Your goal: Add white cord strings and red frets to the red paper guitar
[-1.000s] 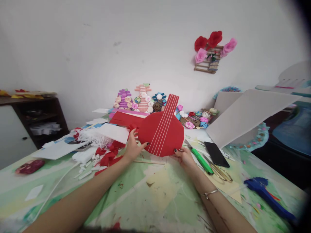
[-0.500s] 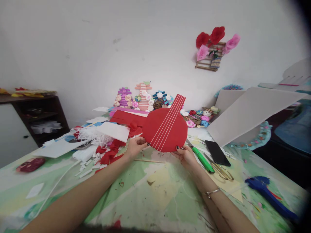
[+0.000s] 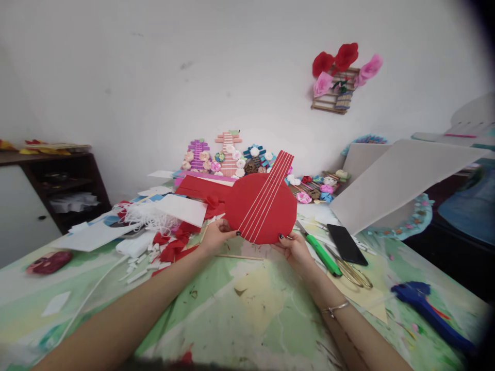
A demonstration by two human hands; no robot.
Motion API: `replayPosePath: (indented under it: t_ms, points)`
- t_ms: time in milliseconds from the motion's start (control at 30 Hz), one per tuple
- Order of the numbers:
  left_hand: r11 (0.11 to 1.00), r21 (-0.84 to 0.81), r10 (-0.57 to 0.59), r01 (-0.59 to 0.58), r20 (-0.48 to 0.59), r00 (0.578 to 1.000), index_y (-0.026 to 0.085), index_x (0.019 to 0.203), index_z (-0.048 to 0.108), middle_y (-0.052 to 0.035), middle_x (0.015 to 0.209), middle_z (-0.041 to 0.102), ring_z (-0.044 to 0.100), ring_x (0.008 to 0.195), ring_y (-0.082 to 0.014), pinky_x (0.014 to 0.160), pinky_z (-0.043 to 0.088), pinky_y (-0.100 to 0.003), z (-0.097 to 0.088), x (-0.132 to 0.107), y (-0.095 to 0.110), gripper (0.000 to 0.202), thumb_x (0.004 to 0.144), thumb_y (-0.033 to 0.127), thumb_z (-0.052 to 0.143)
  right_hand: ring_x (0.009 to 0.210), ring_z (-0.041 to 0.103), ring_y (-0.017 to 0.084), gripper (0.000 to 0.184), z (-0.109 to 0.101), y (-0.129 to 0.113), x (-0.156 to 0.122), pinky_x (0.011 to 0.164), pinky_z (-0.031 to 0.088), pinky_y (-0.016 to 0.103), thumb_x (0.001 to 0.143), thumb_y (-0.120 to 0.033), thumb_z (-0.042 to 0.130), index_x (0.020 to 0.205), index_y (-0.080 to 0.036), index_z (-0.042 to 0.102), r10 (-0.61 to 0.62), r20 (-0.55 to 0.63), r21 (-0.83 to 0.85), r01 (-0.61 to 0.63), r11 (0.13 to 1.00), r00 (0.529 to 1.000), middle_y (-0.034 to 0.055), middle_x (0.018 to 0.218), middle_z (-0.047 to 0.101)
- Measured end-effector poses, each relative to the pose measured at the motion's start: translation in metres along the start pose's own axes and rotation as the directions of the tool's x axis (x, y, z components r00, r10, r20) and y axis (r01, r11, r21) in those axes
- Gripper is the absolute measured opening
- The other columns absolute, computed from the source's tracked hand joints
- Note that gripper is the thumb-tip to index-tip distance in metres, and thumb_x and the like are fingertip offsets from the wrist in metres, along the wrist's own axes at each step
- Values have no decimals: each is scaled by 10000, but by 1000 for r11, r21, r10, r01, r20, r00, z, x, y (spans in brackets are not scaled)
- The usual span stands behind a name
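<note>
Across my remote view runs the table [image 3: 247,319], a flat top under a glossy green and cream cover, smeared and paint-flecked. To its right a large grey board [image 3: 394,180], matte, stiff and rectangular, lies propped at a slant. At centre, raised just above the table and tilted towards the wall, is the red card guitar [image 3: 266,219]: a smooth round body running up into a narrow straight neck, with thin white strings [image 3: 263,203] stretched in parallel from the neck down over the body. My left hand [image 3: 214,238] is closed in a pinch on the body's lower left rim, thumb on the front face and fingers curled behind; my right hand [image 3: 296,248] grips the lower right rim in the same manner, dark-nailed thumb on the front. A thin metal bracelet [image 3: 334,308] circles the right wrist. Left of the guitar lie a flat white paper sheet [image 3: 181,209] and crumpled red scraps [image 3: 172,247]. Just right of the right hand lie a green-handled knife [image 3: 323,255], a glossy black phone [image 3: 345,244] and gold-looped scissors [image 3: 353,275]. A thin wooden stick [image 3: 240,257] lies on the cover below the guitar, between the hands.
</note>
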State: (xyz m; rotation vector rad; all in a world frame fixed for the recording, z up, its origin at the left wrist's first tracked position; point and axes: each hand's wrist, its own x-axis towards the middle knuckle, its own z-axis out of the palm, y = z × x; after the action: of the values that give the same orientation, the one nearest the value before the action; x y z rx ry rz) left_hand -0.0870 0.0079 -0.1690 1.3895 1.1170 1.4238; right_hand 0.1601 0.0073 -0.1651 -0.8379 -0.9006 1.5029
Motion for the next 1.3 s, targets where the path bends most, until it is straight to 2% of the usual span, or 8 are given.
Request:
replayPosePath:
  t_ms: [233,567,667,767,833,1067,1300]
  points:
    - [1000,-26,-17,17,-7,1000,117,821,648,-96,806,729,679,728,-225,685,528,-333,-1,0,-1,505,448,370,873,709,700,221,299,0,1,0,775,569,399,489,-123,782,766,-163,674,1,2,-10,-1,1000,1000,36,722,740]
    - [995,92,-42,42,0,999,150,777,648,-76,780,738,679,714,-236,610,528,-307,5,-7,20,429,429,257,874,653,690,210,281,3,0,-2,722,574,382,494,-127,779,752,-163,675,-4,-6,-25,3,1000,1000,40,702,736]
    - [989,142,-32,37,-40,999,158,694,629,-43,646,698,639,604,-192,539,487,-272,5,-6,19,362,486,360,845,644,687,206,289,3,-1,-2,699,573,364,479,-134,791,742,-161,675,-7,-8,-25,7,1000,1000,44,701,738]
    - [986,162,-26,39,-77,997,156,619,586,-4,506,611,572,493,-146,487,443,-247,5,-4,14,393,583,506,762,634,684,200,304,3,-2,-3,690,573,356,458,-137,803,733,-164,674,-18,-7,-19,17,1000,1000,34,694,736]
    - [986,164,-25,39,-83,996,152,617,580,7,484,591,554,473,-137,476,432,-242,4,-3,12,408,579,517,760,635,685,201,308,3,-1,-3,693,573,359,462,-153,810,741,-161,679,-24,-2,-19,24,1000,1000,36,699,736]
    - [983,173,-42,55,-79,996,145,746,660,-60,691,716,642,609,-193,524,480,-271,7,-8,17,307,556,335,810,691,701,237,328,4,2,-4,714,576,401,466,-190,827,761,-155,688,-31,18,-36,32,999,999,52,729,739]
    - [977,208,-23,42,-94,995,147,756,667,-83,763,737,670,687,-220,599,513,-297,4,-6,16,302,541,298,815,668,689,222,293,4,1,-4,702,582,388,477,-182,814,741,-163,687,-56,11,-52,56,997,998,42,716,736]
